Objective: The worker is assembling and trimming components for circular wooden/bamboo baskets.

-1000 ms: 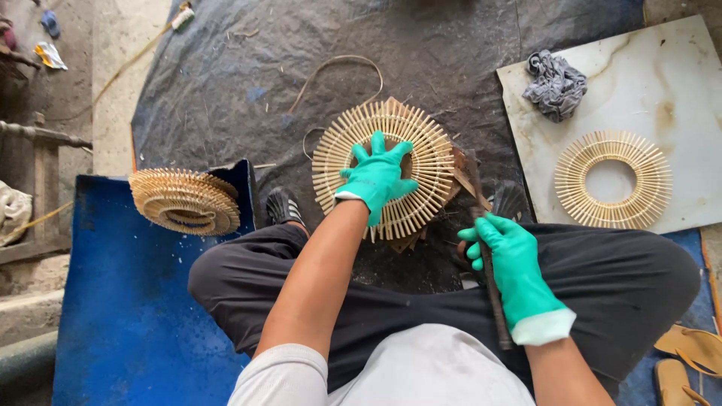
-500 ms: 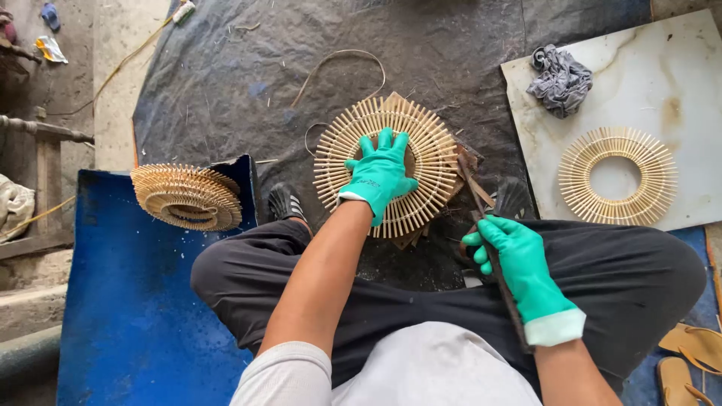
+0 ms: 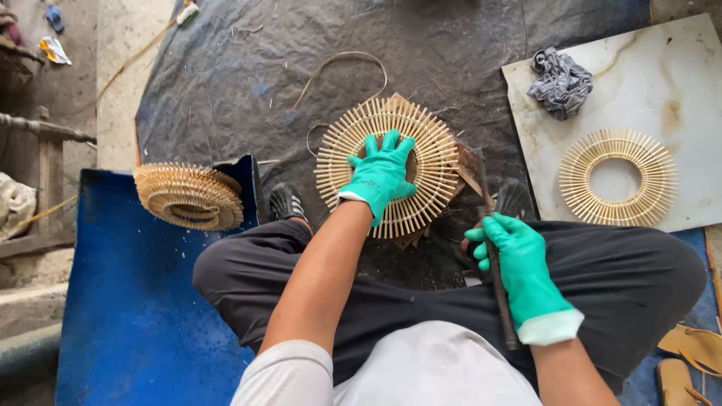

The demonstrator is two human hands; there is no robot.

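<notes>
Stick ring [image 3: 421, 150], a flat sunburst of pale bamboo slivers, is lying on a dark, dusty tarp [image 3: 241, 83] over the floor, just ahead of the crossed legs. Left hand [image 3: 380, 177], in a green glove, is pressing on its centre, fingers spread. Right hand [image 3: 515, 263], gloved too, is gripping a long dark blade [image 3: 492, 248], fingers wrapped tight round it. A loose strip [image 3: 342, 68] is curling beyond the ring. Left, a stack [image 3: 188, 197] of similar rings is sitting on a blue sheet [image 3: 113, 316]. Right, a marble slab [image 3: 677, 98] is carrying another ring [image 3: 618, 177] and a crumpled grey rag [image 3: 560, 81].
</notes>
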